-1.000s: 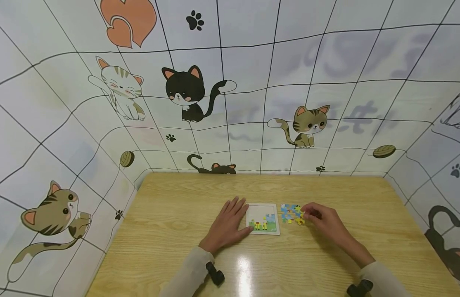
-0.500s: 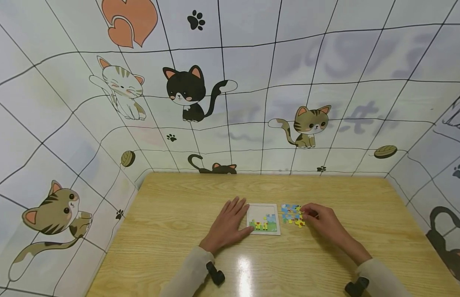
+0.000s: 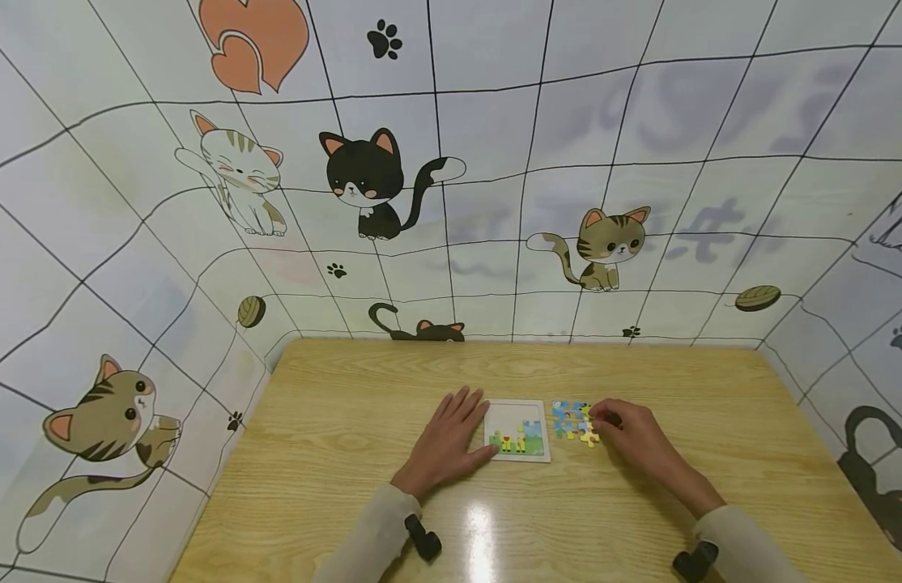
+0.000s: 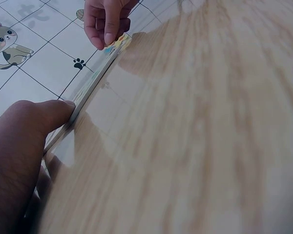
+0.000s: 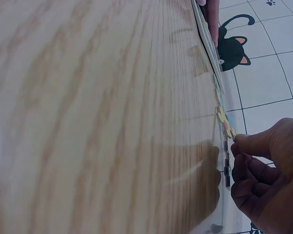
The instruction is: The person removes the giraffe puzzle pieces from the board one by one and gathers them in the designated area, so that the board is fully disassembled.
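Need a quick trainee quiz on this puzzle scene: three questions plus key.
1. True or false: pieces fill the whole puzzle tray.
2. Multiple choice: in the head view, where do the loose pieces lie? (a) inside the tray (b) on the table, right of the tray (c) on the table, left of the tray
3. Short answer: which hand is at the loose pieces?

Key:
1. False; the tray's upper part is bare.
2. b
3. The right hand.
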`<state>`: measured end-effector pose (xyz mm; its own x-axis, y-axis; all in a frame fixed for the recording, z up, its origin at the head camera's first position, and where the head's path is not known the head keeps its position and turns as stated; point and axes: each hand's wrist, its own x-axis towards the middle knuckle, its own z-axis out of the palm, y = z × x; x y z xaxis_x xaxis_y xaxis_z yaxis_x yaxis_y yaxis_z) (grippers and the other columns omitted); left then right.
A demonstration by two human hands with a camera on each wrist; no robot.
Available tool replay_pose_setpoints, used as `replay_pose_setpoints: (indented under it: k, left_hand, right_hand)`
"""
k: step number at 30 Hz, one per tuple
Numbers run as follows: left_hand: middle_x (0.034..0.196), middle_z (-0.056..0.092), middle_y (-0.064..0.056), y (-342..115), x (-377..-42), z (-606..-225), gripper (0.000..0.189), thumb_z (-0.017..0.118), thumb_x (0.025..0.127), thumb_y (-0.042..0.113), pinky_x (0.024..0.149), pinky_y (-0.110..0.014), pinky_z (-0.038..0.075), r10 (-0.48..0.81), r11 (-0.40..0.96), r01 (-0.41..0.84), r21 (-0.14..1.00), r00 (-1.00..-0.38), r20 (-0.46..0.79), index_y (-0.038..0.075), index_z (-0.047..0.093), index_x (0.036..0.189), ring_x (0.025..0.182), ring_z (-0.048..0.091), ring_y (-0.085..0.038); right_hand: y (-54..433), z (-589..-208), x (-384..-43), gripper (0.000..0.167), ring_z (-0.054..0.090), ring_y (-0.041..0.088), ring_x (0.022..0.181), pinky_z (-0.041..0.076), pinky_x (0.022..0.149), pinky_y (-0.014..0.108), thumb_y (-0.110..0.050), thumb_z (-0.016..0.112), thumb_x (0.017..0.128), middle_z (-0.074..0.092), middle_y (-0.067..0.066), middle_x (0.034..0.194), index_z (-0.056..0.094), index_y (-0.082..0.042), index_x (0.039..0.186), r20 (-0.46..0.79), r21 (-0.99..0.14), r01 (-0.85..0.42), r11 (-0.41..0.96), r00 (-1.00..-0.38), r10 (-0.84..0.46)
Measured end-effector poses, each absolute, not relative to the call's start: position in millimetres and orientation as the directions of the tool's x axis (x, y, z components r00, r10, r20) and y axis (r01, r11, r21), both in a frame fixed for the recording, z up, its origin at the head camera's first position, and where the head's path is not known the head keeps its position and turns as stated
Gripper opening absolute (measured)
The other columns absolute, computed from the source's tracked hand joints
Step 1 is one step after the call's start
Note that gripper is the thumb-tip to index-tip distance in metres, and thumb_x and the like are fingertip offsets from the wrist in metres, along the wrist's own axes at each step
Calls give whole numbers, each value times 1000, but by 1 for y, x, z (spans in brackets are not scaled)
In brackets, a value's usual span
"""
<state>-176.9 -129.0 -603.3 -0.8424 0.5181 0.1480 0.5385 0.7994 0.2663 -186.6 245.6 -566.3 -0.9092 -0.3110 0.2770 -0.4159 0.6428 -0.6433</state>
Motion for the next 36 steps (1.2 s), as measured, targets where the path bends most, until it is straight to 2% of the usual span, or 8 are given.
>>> replay_pose_setpoints:
  k: [7,16,27,36]
  left_hand:
    - [183,24,-2,-129,-178,-603,86,46,107,71,139,-45,9,515,797,527,295,-848,123,17,36,174,171,13,-25]
    - [182,28,-4,-128,-177,-602,85,47,108,69,138,-49,15,523,799,544,256,-839,152,15,39,173,170,19,-27]
    - [182,29,-6,-129,-176,-602,85,48,108,69,138,-50,16,526,791,550,267,-835,161,14,39,173,170,19,-29]
    - [182,27,-5,-129,-177,-604,86,47,108,70,138,-49,14,525,793,549,264,-836,160,14,38,173,170,18,-28]
  right_hand:
    - [244,-568,-187,15,69,7,82,59,69,28,6,81,94,77,-2,95,79,-5,104,260,-631,-409,659,-912,-317]
    - [244,-566,-187,13,69,9,84,59,71,29,4,81,95,77,-1,97,80,-5,105,240,-626,-392,675,-920,-311]
    - [239,-564,-186,12,69,9,85,60,71,29,3,81,96,78,1,99,80,-5,106,263,-627,-401,668,-916,-303]
    - [226,-564,-183,11,70,9,88,60,74,28,1,81,98,78,0,103,81,-7,106,225,-670,-392,630,-917,-330]
